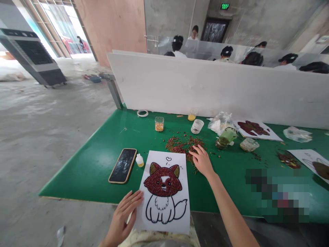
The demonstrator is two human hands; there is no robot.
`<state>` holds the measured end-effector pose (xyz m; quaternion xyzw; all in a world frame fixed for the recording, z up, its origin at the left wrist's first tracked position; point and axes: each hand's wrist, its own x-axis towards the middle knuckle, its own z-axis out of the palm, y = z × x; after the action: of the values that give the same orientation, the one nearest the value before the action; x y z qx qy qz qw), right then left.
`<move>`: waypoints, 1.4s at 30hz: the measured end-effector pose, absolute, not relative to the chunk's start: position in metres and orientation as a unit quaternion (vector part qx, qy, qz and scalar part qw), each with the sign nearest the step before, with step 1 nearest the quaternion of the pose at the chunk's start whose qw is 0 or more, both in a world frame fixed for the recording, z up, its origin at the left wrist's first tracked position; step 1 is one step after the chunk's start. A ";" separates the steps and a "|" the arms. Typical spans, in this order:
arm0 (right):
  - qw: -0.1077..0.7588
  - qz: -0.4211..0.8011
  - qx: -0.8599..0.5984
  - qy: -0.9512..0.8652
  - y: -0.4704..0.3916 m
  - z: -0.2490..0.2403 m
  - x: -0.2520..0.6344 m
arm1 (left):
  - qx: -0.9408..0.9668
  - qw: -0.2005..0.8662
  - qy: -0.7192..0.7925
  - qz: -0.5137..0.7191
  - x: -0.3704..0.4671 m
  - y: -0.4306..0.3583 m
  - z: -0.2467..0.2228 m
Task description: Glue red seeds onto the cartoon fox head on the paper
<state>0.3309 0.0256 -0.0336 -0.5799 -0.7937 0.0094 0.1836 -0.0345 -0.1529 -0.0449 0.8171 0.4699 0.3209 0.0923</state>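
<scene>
A white sheet (pixel 168 157) with a fox outline lies at the table's front edge; its head is covered in dark red beans, with greenish ones in the ears, while body and tail are bare. My left hand (pixel 127 209) rests on the sheet's left edge, fingers extended and holding nothing. Beyond the sheet's top right corner, my right hand (pixel 202 158) touches a loose pile of red and green beans (pixel 176 144) with its fingers apart. A small glue bottle (pixel 139 160) stands left of the sheet, beside a phone (pixel 122 166).
Behind the pile are a cup of yellow grains (pixel 159 124), a clear cup (pixel 197 126), a tipped green jar (pixel 226 138) and a plastic bag (pixel 220 122). A white partition (pixel 205 85) borders the green table (pixel 89 161). Several people sit beyond it.
</scene>
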 end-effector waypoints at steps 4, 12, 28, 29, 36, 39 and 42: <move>0.185 0.012 -0.579 -0.794 0.025 -0.031 0.334 | 0.807 0.102 0.477 0.331 -0.032 -0.154 -0.044; 0.138 0.009 -0.553 -0.822 0.025 -0.026 0.336 | 0.805 0.101 0.476 0.340 -0.031 -0.154 -0.044; 0.148 0.025 -0.547 -0.823 0.029 -0.010 0.338 | 0.809 0.094 0.474 0.335 -0.031 -0.152 -0.042; 0.156 0.019 -0.556 -0.816 0.030 -0.010 0.336 | 0.812 0.092 0.471 0.332 -0.032 -0.152 -0.043; 0.156 0.009 -0.578 -0.801 0.053 -0.010 0.315 | 0.833 0.073 0.455 0.306 -0.038 -0.151 -0.047; 0.153 0.010 -0.576 -0.803 0.059 -0.013 0.310 | 0.843 0.061 0.449 0.289 -0.040 -0.151 -0.048; 0.154 0.007 -0.578 -0.801 0.061 -0.015 0.308 | 0.845 0.054 0.452 0.280 -0.040 -0.152 -0.048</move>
<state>0.3085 0.0609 -0.0150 -0.5780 -0.8012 0.0073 0.1545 -0.0402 -0.1516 -0.0479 0.8450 0.4522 0.2802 0.0545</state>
